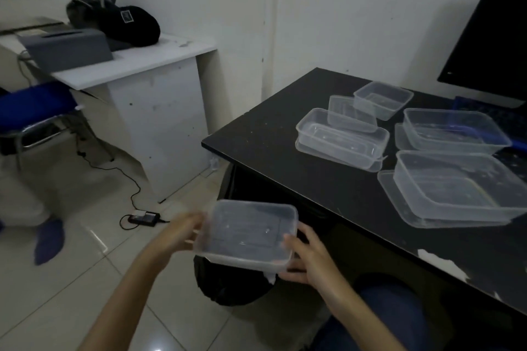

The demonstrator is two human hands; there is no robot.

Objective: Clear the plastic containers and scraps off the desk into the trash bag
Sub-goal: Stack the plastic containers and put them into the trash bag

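Both hands hold one clear container [247,234] over the trash bag [228,288]
Left hand [182,232] and right hand [306,258] pinch opposite rims; it looks light, thin, flexible and slick, so stiffer corners seem safest

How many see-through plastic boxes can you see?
6. One box is held between both hands above the black bag; five sit on the black desk. Flat lids lie underneath some; stacked boxes may be hidden.

Single view, head-worn wide-angle camera, looking forward and down from above the seated person's lap. Both hands sit close, in the lower centre. The black desk [285,134] fills the right side, near; the white table [159,57] lies farther off, upper left. Edges bend outward.
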